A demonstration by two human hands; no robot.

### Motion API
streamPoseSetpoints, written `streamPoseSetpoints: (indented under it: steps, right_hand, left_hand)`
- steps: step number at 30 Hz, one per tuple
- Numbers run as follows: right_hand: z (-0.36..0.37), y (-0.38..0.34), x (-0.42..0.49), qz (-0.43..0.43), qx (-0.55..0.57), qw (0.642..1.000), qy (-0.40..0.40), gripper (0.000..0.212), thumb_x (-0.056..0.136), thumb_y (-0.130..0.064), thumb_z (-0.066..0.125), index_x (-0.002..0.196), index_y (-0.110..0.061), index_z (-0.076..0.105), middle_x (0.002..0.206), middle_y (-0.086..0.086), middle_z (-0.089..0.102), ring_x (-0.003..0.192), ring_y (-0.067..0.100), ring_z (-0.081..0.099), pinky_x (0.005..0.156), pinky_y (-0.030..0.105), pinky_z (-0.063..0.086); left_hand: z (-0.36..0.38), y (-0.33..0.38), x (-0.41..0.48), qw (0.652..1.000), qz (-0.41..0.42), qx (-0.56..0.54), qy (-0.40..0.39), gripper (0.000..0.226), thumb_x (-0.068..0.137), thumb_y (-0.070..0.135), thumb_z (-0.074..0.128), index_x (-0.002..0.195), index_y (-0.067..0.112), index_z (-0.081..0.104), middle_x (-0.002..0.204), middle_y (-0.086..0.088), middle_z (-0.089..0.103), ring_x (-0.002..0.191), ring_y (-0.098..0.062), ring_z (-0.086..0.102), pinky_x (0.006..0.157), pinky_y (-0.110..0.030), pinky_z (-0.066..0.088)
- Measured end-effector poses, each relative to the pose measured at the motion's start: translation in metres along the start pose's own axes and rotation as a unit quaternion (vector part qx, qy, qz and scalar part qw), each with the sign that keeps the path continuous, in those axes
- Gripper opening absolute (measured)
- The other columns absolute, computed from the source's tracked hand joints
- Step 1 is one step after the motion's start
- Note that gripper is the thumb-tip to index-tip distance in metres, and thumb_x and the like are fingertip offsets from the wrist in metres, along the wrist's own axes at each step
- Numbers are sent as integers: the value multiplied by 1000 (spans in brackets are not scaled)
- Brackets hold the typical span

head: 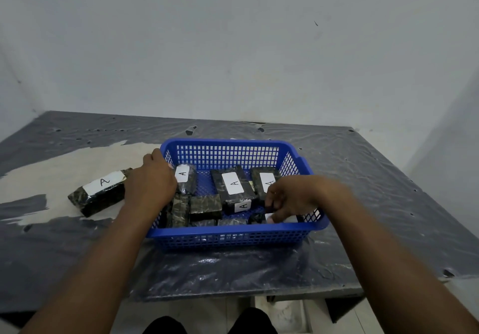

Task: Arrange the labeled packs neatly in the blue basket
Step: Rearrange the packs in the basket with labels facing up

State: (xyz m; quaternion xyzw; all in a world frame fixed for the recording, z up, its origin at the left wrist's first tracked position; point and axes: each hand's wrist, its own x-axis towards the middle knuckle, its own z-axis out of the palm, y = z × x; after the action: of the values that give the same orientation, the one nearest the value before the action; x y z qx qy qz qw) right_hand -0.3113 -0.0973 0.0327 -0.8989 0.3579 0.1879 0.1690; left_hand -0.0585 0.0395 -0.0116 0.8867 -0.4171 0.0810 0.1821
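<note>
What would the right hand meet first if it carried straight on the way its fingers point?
Probably the dark pack lying by the near wall of the blue basket, just left of the right hand; depth is hard to judge.

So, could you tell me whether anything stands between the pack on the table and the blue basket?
Only the blue basket's left wall, which the pack on the table must clear. The left hand sits at that wall, beside the pack. Inside, other packs crowd the left end.
</note>
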Motion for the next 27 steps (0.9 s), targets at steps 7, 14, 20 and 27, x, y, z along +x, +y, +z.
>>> streamPoseSetpoints:
  steps: [7,14,20,27]
  right_hand:
    - [14,-16,31,-122,27,982,140,23,91,-26,73,113,-24,67,109,-7,65,98,11,61,87,29,52]
    - [10,-1,37,-137,85,978,131,17,96,-29,67,112,-23,71,105,-10,69,97,7,64,85,25,49]
    - [9,-2,41,-121,47,989,67,24,100,-33,59,122,-28,67,106,-16,62,102,7,58,89,28,43]
    - [7,-10,42,-111,22,990,79,24,98,-29,63,120,-25,72,116,-8,73,101,8,63,95,31,49]
  left_hand:
    - [-1,0,-3,1000,-2,-2,8,44,100,29,43,135,3,40,123,-20,55,92,-39,64,64,-39,41]
    - [2,0,-2,1000,-5,12,5,46,101,31,41,137,3,38,124,-19,54,90,-38,65,65,-41,45]
    - [4,-1,-1,1000,-6,13,8,48,101,33,41,139,4,37,125,-19,54,90,-38,65,64,-40,45]
    - [6,-1,-1,1000,-5,14,11,45,100,32,42,136,4,39,121,-18,55,90,-37,64,63,-39,42]
